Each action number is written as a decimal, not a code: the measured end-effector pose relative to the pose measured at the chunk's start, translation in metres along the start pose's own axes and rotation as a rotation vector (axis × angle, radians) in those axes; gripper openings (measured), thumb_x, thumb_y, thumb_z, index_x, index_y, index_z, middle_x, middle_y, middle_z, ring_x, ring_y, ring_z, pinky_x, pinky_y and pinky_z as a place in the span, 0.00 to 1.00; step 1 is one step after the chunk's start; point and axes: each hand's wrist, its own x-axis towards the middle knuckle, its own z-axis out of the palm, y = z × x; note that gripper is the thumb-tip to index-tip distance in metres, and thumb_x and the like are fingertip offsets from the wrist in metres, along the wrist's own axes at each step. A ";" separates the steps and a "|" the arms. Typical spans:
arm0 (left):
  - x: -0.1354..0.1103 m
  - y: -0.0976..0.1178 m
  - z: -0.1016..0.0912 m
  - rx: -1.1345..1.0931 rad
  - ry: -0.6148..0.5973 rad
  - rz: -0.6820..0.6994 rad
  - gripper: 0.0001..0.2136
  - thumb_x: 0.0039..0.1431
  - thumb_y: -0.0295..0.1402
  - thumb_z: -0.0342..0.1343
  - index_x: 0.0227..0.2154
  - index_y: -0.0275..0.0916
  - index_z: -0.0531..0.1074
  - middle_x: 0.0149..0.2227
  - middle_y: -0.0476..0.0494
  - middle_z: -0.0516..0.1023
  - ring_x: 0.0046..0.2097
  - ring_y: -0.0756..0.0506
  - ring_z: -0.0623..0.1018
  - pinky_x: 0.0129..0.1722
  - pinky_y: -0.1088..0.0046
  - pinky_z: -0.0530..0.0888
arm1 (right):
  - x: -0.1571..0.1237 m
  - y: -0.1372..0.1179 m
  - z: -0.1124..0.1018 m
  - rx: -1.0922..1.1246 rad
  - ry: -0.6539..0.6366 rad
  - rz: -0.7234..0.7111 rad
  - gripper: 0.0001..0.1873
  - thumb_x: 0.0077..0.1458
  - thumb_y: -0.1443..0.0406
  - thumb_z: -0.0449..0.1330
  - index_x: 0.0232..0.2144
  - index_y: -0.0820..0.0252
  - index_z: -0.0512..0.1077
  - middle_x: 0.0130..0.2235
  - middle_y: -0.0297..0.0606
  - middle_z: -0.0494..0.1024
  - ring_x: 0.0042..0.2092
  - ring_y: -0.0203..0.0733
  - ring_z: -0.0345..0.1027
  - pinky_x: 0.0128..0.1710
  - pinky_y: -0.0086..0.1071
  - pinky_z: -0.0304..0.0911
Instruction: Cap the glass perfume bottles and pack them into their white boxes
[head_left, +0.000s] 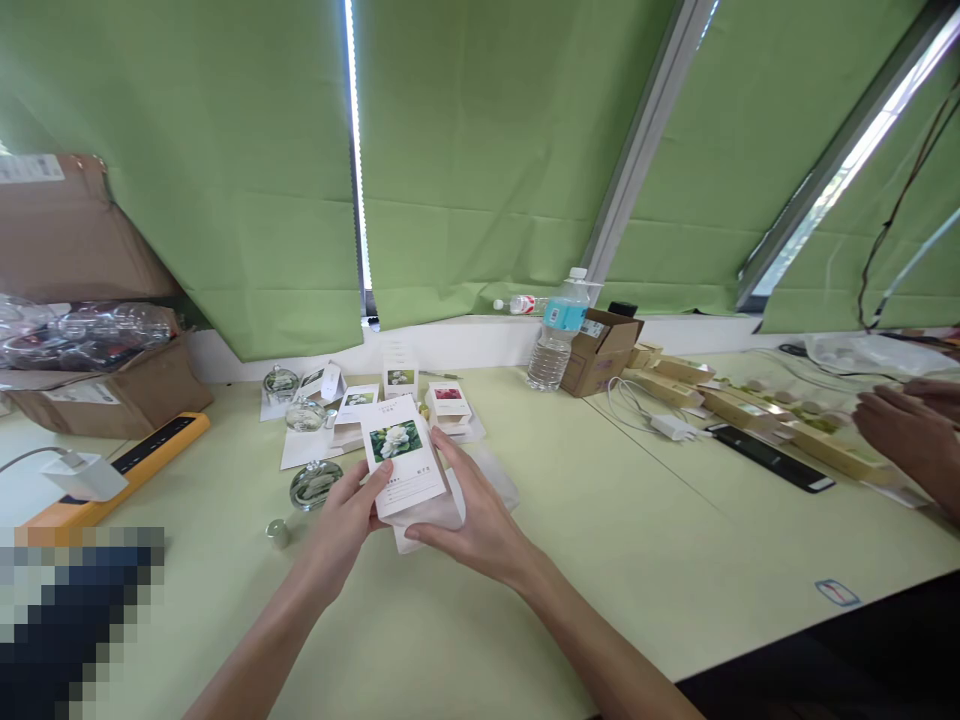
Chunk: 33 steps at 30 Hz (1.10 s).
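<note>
Both my hands hold a white box [401, 455] printed with a white flower picture, raised a little above the pale green table [600, 520]. My left hand [341, 525] grips its lower left edge with thumb on the front. My right hand [476, 515] wraps the right side and underside, where a translucent wrapper [450, 515] hangs beneath the box. Just left of my left hand stand a round glass bottle [315, 483] and a small cap [277, 532].
More flower-printed boxes [448, 402] and glass bottles [305, 413] lie behind. A water bottle [559, 330], a cardboard box [604, 350], a charger with cable [671, 427] and a dark phone [772, 458] sit to the right. Another person's hands [911, 430] work at far right.
</note>
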 end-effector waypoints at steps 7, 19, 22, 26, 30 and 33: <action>-0.003 0.004 0.003 -0.074 -0.172 -0.069 0.22 0.57 0.44 0.57 0.53 0.43 0.70 0.53 0.39 0.76 0.52 0.36 0.75 0.47 0.60 0.75 | 0.000 0.001 0.007 -0.075 0.032 -0.054 0.48 0.51 0.56 0.65 0.67 0.51 0.42 0.68 0.40 0.49 0.67 0.50 0.43 0.64 0.46 0.51; -0.001 0.000 0.004 -0.214 -0.216 -0.100 0.21 0.59 0.39 0.57 0.55 0.43 0.67 0.56 0.39 0.72 0.55 0.37 0.73 0.47 0.61 0.76 | 0.000 0.005 0.008 -0.118 0.034 -0.109 0.48 0.51 0.53 0.65 0.66 0.53 0.46 0.68 0.43 0.46 0.68 0.52 0.39 0.64 0.48 0.49; -0.001 0.001 0.004 -0.213 -0.214 -0.106 0.23 0.59 0.38 0.57 0.57 0.43 0.65 0.57 0.38 0.72 0.55 0.36 0.73 0.47 0.60 0.76 | 0.000 0.006 0.010 -0.100 0.045 -0.093 0.47 0.50 0.53 0.66 0.66 0.53 0.47 0.68 0.43 0.47 0.68 0.52 0.40 0.64 0.48 0.51; 0.000 -0.001 0.003 -0.213 -0.203 -0.111 0.24 0.59 0.38 0.58 0.58 0.41 0.64 0.57 0.36 0.72 0.55 0.35 0.73 0.47 0.59 0.75 | 0.000 0.006 0.011 -0.074 0.041 -0.079 0.47 0.51 0.54 0.66 0.66 0.53 0.47 0.68 0.43 0.47 0.68 0.51 0.40 0.64 0.47 0.51; 0.001 -0.002 0.002 -0.222 -0.204 -0.100 0.23 0.58 0.38 0.58 0.56 0.40 0.66 0.56 0.36 0.72 0.56 0.35 0.73 0.48 0.58 0.75 | 0.000 0.003 0.010 -0.052 0.043 -0.083 0.47 0.51 0.54 0.66 0.66 0.52 0.47 0.68 0.42 0.46 0.68 0.51 0.39 0.64 0.47 0.50; 0.002 -0.002 0.002 -0.223 -0.197 -0.100 0.20 0.59 0.37 0.57 0.54 0.39 0.69 0.56 0.36 0.72 0.56 0.35 0.72 0.49 0.59 0.74 | -0.001 0.003 0.010 -0.022 0.034 -0.075 0.47 0.51 0.55 0.66 0.66 0.51 0.46 0.68 0.42 0.45 0.68 0.51 0.38 0.65 0.47 0.49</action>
